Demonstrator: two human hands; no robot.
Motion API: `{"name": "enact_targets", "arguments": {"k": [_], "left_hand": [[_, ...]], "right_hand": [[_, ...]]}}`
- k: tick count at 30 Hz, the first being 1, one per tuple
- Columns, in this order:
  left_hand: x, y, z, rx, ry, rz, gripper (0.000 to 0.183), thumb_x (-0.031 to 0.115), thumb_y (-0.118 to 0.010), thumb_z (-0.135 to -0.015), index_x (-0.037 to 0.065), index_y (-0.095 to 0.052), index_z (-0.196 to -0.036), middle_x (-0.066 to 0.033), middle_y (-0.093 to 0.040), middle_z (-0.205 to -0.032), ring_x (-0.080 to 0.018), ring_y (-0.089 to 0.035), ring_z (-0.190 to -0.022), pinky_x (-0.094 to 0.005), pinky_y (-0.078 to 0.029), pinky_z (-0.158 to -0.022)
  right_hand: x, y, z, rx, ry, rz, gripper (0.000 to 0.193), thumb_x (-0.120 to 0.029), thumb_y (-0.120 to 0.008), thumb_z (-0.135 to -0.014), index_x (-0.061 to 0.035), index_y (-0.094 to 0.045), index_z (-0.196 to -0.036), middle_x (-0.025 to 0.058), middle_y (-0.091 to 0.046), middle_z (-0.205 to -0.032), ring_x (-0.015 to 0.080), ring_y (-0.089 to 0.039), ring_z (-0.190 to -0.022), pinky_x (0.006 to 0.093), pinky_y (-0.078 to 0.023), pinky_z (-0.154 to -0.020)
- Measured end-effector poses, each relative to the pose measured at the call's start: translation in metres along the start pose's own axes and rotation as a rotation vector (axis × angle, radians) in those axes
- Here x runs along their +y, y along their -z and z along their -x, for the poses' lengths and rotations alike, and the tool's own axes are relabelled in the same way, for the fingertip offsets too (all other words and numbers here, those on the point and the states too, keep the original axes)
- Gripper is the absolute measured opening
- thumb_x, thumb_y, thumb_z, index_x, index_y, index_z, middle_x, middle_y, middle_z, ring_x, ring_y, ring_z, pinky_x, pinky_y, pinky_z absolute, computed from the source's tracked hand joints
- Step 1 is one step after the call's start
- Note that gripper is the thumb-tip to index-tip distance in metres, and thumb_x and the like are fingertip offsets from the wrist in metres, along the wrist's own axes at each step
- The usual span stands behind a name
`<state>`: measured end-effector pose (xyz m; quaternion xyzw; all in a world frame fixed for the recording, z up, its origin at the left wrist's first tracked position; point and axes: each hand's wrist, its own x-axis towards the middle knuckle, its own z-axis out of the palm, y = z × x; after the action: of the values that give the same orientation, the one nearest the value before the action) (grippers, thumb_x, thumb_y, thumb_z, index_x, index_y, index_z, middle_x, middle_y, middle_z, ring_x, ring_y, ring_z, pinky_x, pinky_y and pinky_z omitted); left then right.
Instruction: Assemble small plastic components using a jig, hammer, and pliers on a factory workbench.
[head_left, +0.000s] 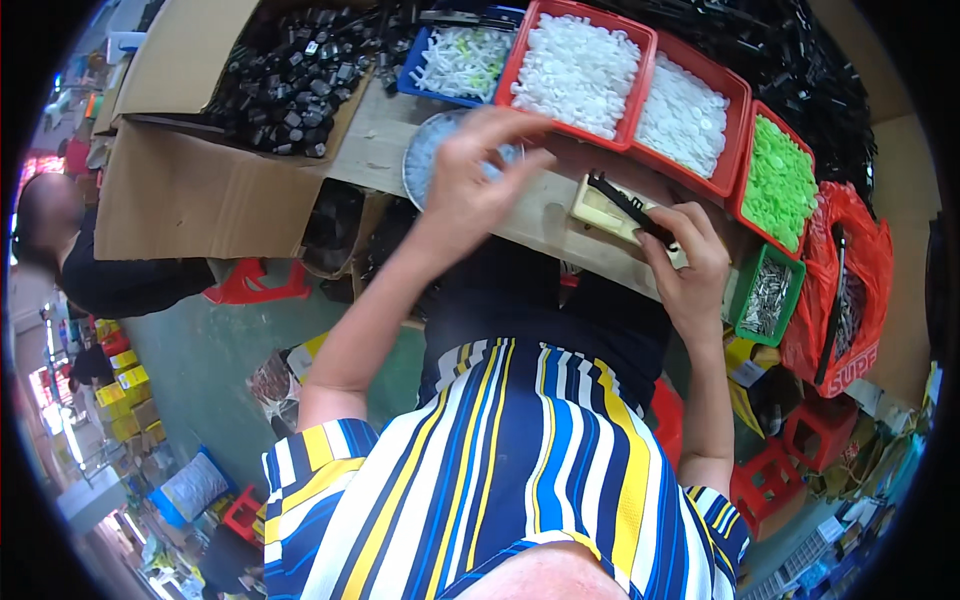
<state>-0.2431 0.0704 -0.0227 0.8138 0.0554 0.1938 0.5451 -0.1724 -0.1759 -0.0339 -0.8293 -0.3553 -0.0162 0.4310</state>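
My right hand (690,250) grips the end of a long, narrow black plastic part (622,200) between thumb and fingers. That part lies over a small cream-coloured block (597,211), apparently a jig, on the workbench. My left hand (478,170) is over a round bowl (414,160) of pale translucent pieces, slightly smeared by motion. Its thumb and forefinger stretch to the right, apart from each other, and nothing shows between them. Part of the bowl is hidden behind this hand.
Behind the bench (365,140) stand a blue tray (406,82), red trays (652,85) of white pieces and a red tray of green pieces (778,175). A green tray (742,310) of metal pins and a red bag (880,260) are right. Cardboard box (200,190) left; a person (110,250) beyond.
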Motion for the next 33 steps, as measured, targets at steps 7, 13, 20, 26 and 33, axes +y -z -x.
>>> {"name": "enact_targets", "arguments": {"k": [7,13,20,26,33], "left_hand": [[-0.085,0.127,-0.035,0.252,-0.089,-0.925,0.021,0.001,-0.064,-0.082,0.001,-0.070,-0.102,-0.0164,-0.065,-0.103,-0.0358,-0.061,-0.096,-0.0418,-0.050,-0.087],[-0.125,0.146,-0.059,0.223,-0.118,-1.161,0.029,0.005,-0.061,-0.086,0.003,-0.066,-0.115,-0.0142,-0.062,-0.113,-0.0350,-0.055,-0.107,-0.0416,-0.048,-0.092],[-0.143,0.159,-0.065,0.161,-0.109,-1.206,0.030,0.001,-0.066,-0.081,0.004,-0.069,-0.111,-0.0157,-0.064,-0.105,-0.0344,-0.059,-0.102,-0.0407,-0.049,-0.090],[-0.134,0.157,-0.066,0.124,-0.019,-1.284,0.023,0.005,-0.066,-0.083,0.002,-0.068,-0.106,-0.0168,-0.062,-0.105,-0.0348,-0.058,-0.103,-0.0423,-0.049,-0.090],[-0.142,0.170,-0.052,0.385,-0.017,-0.867,0.018,0.016,-0.072,-0.086,0.002,-0.068,-0.097,-0.0106,-0.065,-0.091,-0.0231,-0.063,-0.078,-0.0362,-0.050,-0.072]], "right_hand": [[0.022,-0.008,0.011,-0.175,0.226,0.706,0.029,-0.010,-0.066,-0.079,-0.0085,-0.063,-0.108,0.0046,-0.054,-0.093,0.0210,-0.056,-0.092,0.0353,-0.041,-0.072],[0.018,-0.006,0.009,-0.242,0.256,0.753,0.034,-0.011,-0.063,-0.079,-0.0086,-0.062,-0.112,0.0036,-0.054,-0.096,0.0192,-0.056,-0.095,0.0352,-0.041,-0.076],[0.019,-0.003,0.009,-0.243,0.294,0.788,0.032,-0.012,-0.058,-0.081,-0.0072,-0.061,-0.112,0.0044,-0.053,-0.094,0.0187,-0.056,-0.092,0.0345,-0.042,-0.075],[0.015,-0.003,0.006,-0.321,0.324,0.820,0.035,-0.010,-0.058,-0.079,-0.0003,-0.061,-0.112,0.0060,-0.053,-0.089,0.0202,-0.055,-0.088,0.0323,-0.043,-0.072],[0.016,-0.009,0.009,-0.290,0.391,0.874,0.039,-0.010,-0.059,-0.077,0.0041,-0.061,-0.113,0.0067,-0.051,-0.086,0.0200,-0.054,-0.085,0.0316,-0.045,-0.071]]}}
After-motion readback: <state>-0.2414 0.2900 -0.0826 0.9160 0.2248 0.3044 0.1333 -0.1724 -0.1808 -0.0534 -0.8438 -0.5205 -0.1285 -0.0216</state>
